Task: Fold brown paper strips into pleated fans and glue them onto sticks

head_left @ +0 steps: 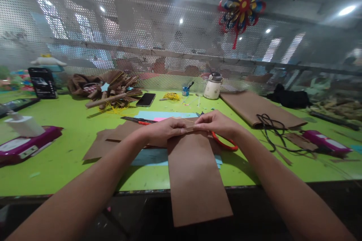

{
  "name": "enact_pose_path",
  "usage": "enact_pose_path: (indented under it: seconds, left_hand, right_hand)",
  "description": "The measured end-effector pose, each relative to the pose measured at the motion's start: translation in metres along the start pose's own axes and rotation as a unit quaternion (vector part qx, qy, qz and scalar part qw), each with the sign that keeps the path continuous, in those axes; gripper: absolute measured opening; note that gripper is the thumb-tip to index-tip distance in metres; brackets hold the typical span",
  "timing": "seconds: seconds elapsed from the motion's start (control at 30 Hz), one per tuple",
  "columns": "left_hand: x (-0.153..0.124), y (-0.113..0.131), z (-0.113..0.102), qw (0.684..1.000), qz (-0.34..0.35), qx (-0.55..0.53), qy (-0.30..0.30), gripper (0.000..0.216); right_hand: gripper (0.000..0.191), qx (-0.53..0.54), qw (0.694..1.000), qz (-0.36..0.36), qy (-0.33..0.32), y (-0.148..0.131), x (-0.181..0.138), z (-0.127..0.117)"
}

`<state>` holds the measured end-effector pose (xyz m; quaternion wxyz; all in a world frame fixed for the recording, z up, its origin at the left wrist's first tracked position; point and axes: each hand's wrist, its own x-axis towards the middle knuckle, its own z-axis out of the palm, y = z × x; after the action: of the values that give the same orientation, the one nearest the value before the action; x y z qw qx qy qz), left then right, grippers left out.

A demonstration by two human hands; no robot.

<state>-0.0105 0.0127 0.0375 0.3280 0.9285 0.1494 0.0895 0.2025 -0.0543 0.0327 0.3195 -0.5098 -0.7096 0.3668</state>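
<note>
A strip of brown kraft paper point(198, 177) hangs toward me over the table's front edge, its far end narrowed into a small fold. My left hand point(166, 130) pinches that fold from the left. From the right, my right hand point(215, 122) pinches the same far end, fingertips close to the left ones. Red-handled scissors point(226, 144) lie partly under my right hand. Other brown paper pieces point(98, 145) lie beneath my left forearm, over light blue sheets point(149, 158). A dark-bladed tool with a red part point(138, 120) rests behind my left hand.
On the green table point(85, 180) stand a cream jug point(212, 86) and a blue pot point(185, 91). Behind lie a phone point(146, 99), yellow string point(172, 96) and folded brown paper bundles point(113, 90). A large folded brown sheet point(257, 109), black cord point(270, 131) and purple power strips point(326, 141) flank me.
</note>
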Motion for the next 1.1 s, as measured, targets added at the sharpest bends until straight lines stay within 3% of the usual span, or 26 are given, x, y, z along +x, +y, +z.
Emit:
enact_pose_path:
  seconds: [0.27,0.47,0.7,1.1]
  left_hand:
    - [0.002,-0.004,0.001,0.999,-0.003,0.027,0.028,0.031]
    - [0.002,-0.005,0.001,0.999,0.01,-0.02,0.04,0.034]
    - [0.004,-0.007,0.001,0.998,-0.011,-0.036,0.06,0.036]
    - [0.006,-0.013,0.004,0.995,-0.009,-0.037,0.097,0.035]
  right_hand:
    - [0.032,-0.028,0.999,0.019,-0.04,-0.002,-0.001,-0.003]
    - [0.024,0.046,0.997,0.023,0.049,0.0,0.001,-0.001]
    - [0.023,0.078,0.992,0.006,0.095,-0.001,0.002,0.003]
    - [0.021,0.1,0.99,0.003,0.103,-0.004,0.002,0.005]
